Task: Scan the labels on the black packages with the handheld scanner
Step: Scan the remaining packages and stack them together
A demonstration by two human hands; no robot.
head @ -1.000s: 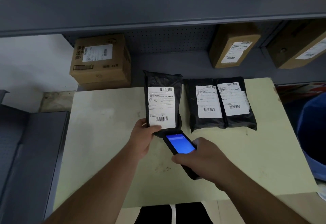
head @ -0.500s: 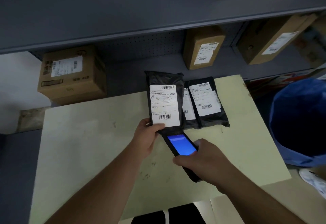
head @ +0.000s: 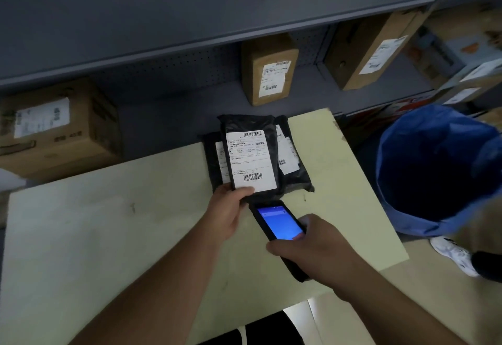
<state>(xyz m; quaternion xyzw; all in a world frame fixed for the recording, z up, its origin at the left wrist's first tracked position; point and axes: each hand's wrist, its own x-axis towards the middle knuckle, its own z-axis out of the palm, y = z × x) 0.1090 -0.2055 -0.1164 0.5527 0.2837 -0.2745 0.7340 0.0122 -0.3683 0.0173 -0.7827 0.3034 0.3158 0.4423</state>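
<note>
— Above the far edge of the table [head: 81, 222], what is your left hand [head: 226, 213] doing?

— Your left hand is closed on the bottom corner of a black package [head: 251, 160]. You hold it up so its white label [head: 251, 161] faces you. Your thumb presses on the label's lower edge, near a barcode.

— And your right hand [head: 320, 252]?

— Your right hand is wrapped tight around the handheld scanner [head: 279, 226]. The scanner's screen glows blue. Its top end points at the bottom of the package you hold, just below it. I cannot tell if they touch.

— Are your hands together?

— No, they are a little apart, each one holding its own thing.

— What lies behind the package?

— Two more black packages [head: 292, 160] lie on the table under and behind it, partly hidden. Their labels peek out on both sides.

— What else is around you?

— A blue bin [head: 440, 170] stands to the right of the table. Gray shelves [head: 163, 26] stand behind the table, with brown boxes [head: 267, 70] on them. Each box has a white label.
</note>
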